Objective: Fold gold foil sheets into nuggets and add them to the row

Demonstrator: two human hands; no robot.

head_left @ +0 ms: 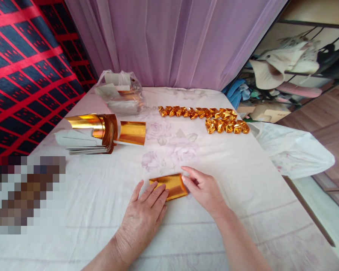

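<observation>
A small folded sheet of gold foil paper [171,185] lies flat on the white floral cloth in front of me. My left hand [142,214] lies palm down, fingers pressing on the sheet's left part. My right hand [205,190] touches the sheet's right edge with its fingertips. Neither hand lifts the paper.
A curled stack of gold foil sheets [96,131] lies at the left. Two rows of folded gold paper pieces [211,118] sit at the back right. A plastic bag [120,92] with more paper stands at the back. The table's right edge [305,203] drops to a wooden floor.
</observation>
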